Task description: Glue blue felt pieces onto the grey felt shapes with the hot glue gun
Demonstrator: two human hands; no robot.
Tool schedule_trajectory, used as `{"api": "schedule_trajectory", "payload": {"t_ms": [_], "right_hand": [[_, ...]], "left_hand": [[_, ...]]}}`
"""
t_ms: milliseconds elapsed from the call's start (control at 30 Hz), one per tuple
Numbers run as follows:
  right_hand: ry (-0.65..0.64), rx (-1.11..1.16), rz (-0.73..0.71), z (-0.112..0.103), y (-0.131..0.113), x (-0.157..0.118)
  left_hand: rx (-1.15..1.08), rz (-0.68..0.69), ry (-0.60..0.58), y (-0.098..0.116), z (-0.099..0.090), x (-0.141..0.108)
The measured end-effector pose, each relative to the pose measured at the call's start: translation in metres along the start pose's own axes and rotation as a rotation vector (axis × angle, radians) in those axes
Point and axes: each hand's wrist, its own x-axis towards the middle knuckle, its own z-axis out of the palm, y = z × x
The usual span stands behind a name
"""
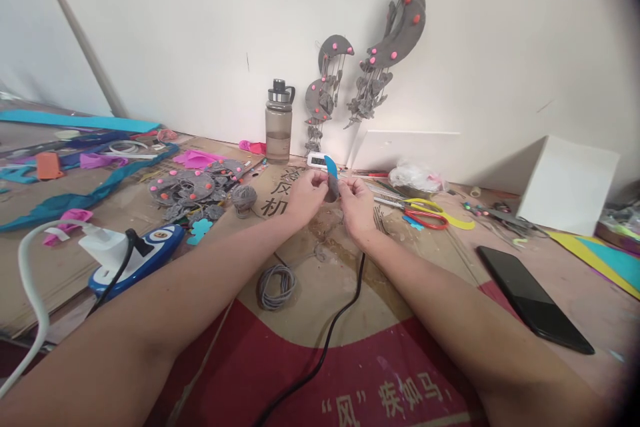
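Observation:
Between my two hands, above the cardboard, a small crescent-shaped piece (331, 167) stands upright, blue on its upper part and grey below. My left hand (309, 195) pinches its left edge with thumb and finger. On the opposite edge, my right hand (359, 205) has its fingertips closed on the same piece. Left of my left hand sits a ball of grey yarn (245, 199). A loose coil of grey cord (277, 287) lies nearer to me. Red-handled scissors (434, 219) rest right of my right hand, beside a yellow crescent (457, 215).
A water bottle (279, 127) stands by the white wall, where grey crescent hangings (407, 30) hang. A black cable (345, 310) crosses the cardboard (300, 317). Grey crescents with pink dots (183, 190) and a blue power strip (160, 250) lie left, a phone (533, 297) right.

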Motion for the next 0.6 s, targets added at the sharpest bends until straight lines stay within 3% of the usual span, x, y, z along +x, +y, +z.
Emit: {"api": "schedule_trajectory", "payload": {"t_ms": [267,600], "right_hand": [[0.001,0.019,-0.028,0.0006,-0.0124,-0.0019],[-0.057,-0.023,-0.061,-0.0001,-0.0106,-0.0056]], "left_hand": [[-0.150,0.171,-0.133,-0.0026,0.0015,-0.0052],[-0.335,-0.045,-0.106,0.0034,0.0028,-0.0070]]}}
